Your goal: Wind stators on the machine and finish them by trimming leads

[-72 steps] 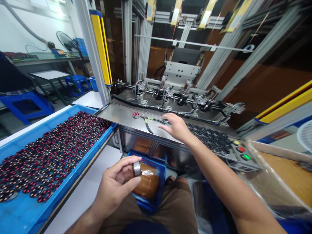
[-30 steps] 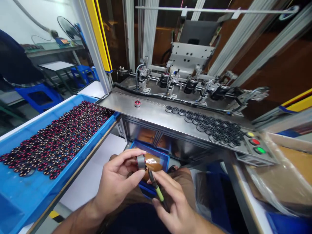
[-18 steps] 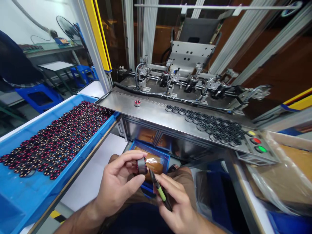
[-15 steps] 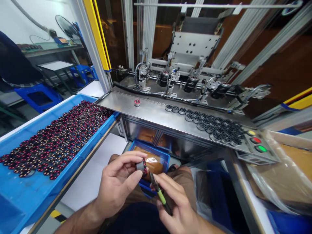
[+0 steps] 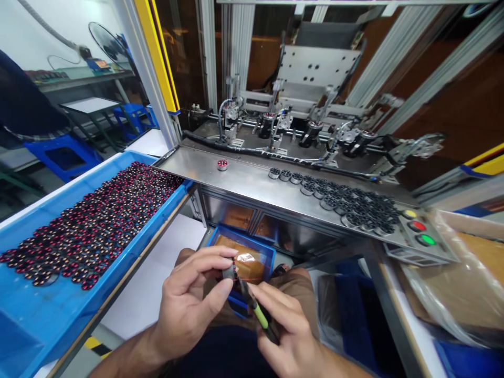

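Observation:
My left hand (image 5: pixel 192 299) holds a small round motor stator (image 5: pixel 228 272), with a grey rim and dark and red windings, between thumb and fingertips. It is tilted on edge, and the fingers partly cover it. In my right hand (image 5: pixel 285 320) are what look like small pliers (image 5: pixel 260 315), with a dark head and black and lime-green handles. Their tip points at the wound side of the stator, very close to it; whether it touches I cannot tell. Both hands are above my lap.
At left, a blue tray (image 5: pixel 98 184) holds many wound stators. One red-wound stator (image 5: pixel 222 165) stands on the metal ledge (image 5: pixel 248 181), with rows of dark ones (image 5: pixel 342 199) to its right. Behind is a machine with several fixtures (image 5: pixel 311 134). Push buttons (image 5: pixel 427 240) sit at the right end. A blue bin (image 5: pixel 270 257) stands below.
The stator has turned slightly in my left fingers, and the pliers' tip has shifted a little beside it. The view has moved slightly; both hands keep their hold.

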`<state>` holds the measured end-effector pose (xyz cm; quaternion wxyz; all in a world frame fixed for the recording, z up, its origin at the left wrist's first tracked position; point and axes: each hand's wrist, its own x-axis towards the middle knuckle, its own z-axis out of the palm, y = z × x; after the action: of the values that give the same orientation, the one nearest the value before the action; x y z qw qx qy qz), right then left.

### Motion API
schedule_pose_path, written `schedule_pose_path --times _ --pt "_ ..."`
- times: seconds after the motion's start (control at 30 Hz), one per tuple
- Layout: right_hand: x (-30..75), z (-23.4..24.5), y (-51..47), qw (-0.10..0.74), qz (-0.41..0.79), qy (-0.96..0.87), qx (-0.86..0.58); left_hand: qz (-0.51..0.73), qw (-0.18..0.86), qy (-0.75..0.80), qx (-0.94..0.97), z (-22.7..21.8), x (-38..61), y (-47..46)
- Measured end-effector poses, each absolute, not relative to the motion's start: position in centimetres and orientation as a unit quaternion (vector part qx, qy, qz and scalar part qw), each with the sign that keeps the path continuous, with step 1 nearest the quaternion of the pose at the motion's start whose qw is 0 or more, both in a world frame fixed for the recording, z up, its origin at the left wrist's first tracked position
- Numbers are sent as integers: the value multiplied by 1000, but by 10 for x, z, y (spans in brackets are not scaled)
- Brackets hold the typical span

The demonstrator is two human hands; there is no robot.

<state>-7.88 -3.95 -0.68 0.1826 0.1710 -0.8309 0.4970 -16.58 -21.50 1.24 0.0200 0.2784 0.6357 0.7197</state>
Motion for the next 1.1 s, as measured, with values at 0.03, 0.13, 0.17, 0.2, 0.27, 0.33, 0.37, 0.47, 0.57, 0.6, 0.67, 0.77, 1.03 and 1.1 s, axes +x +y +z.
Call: schedule_pose_path --times 0.03,0.13,0.17,0.2,0.27,0.33,0.37,0.47,0.57,0.6,0.67,0.77,1.03,1.1 --pt "-79 -8 -39 179 497 -832 170 714 16 640 284 12 -166 -215" --pt "-79 -10 -39 178 499 -833 160 694 6 655 297 10 -165 -217" --pt "-79 -10 -39 180 502 -831 160 689 4 660 299 10 -164 -218" --pt "-79 -9 -40 184 504 -828 160 685 2 664 301 9 -163 -218" --pt "-80 -8 -41 190 507 -825 162 678 2 669 304 9 -162 -219" --pt "-81 -6 -42 194 508 -823 162 676 -1 668 311 9 -162 -220" --pt "-81 -6 -42 196 508 -823 160 675 0 668 314 9 -161 -220" --pt "-82 -4 -43 207 505 -823 157 674 10 666 318 9 -161 -221" --pt "-80 -5 -42 208 491 -834 146 667 17 668 328 10 -161 -221" --pt "-79 -7 -41 205 482 -840 141 665 16 668 332 10 -162 -221" --pt "-76 -11 -38 201 460 -856 123 660 15 667 345 11 -164 -222" --pt "-72 -16 -32 193 440 -873 81 632 -3 664 400 9 -169 -224" --pt "-54 17 -24 88 530 -843 16 501 -181 694 484 2 -181 -230" --pt "-48 26 -24 68 568 -820 18 451 -195 715 497 5 -181 -230"
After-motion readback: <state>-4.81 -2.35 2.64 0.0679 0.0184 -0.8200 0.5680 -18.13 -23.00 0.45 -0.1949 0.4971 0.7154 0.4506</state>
